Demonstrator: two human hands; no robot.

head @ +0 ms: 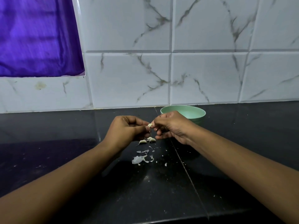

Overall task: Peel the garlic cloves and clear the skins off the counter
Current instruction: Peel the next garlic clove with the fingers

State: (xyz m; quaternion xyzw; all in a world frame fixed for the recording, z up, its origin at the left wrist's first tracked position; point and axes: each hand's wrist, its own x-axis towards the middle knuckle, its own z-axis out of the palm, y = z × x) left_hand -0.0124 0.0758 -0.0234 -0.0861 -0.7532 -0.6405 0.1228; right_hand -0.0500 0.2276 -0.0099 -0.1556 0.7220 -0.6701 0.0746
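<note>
Both hands meet above the black counter (64,159) around one small pale garlic clove (150,125). My left hand (127,128) pinches it from the left and my right hand (171,125) pinches it from the right, fingers curled. Just below the hands, a few unpeeled cloves (148,140) lie on the counter. Nearer to me, several white skin flakes (140,158) are scattered over the dark surface.
A pale green bowl (194,113) stands behind my right hand, close to the marbled tile wall (202,70); its inside is partly hidden. A purple curtain (35,34) fills the window at the upper left. A seam runs diagonally across the counter.
</note>
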